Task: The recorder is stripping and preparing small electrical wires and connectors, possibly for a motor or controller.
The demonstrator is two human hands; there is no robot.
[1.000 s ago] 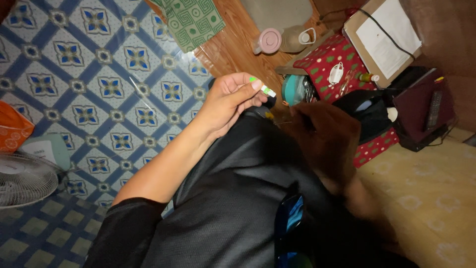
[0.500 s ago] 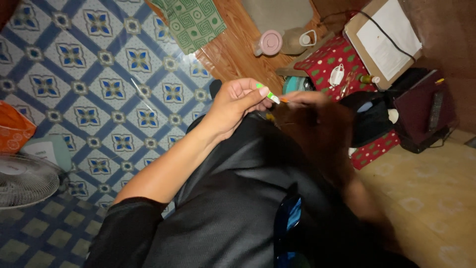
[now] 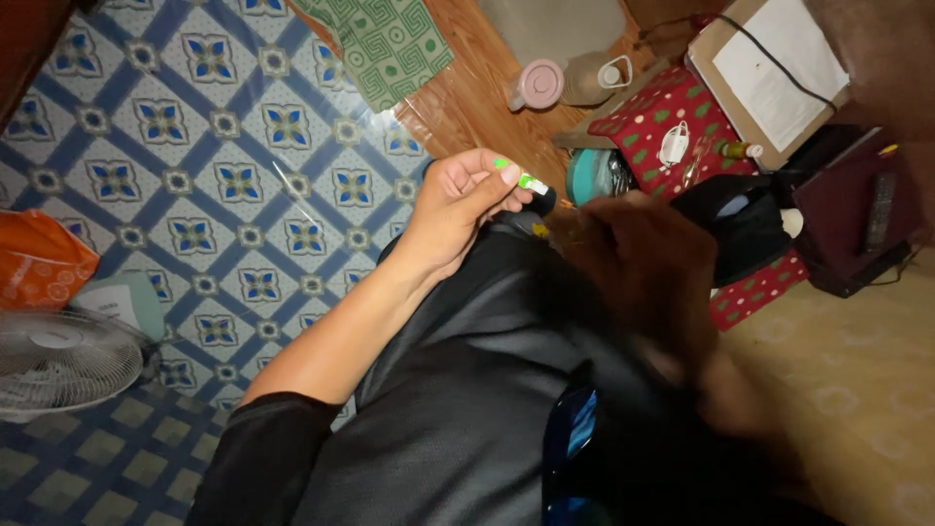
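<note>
I see my left hand [image 3: 458,209] pinching 1 small green-and-white tube [image 3: 531,183] by its end, held above my dark trousers [image 3: 458,390]; my right hand [image 3: 648,278] is blurred, so I cannot tell its grip

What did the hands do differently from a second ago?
The right hand, dark and blurred, moved out to meet the left hand half a second ago, then drew back a little toward the lap. The left hand kept pinching the small green-and-white tube with a dark tip. The white fan stayed put.
</note>
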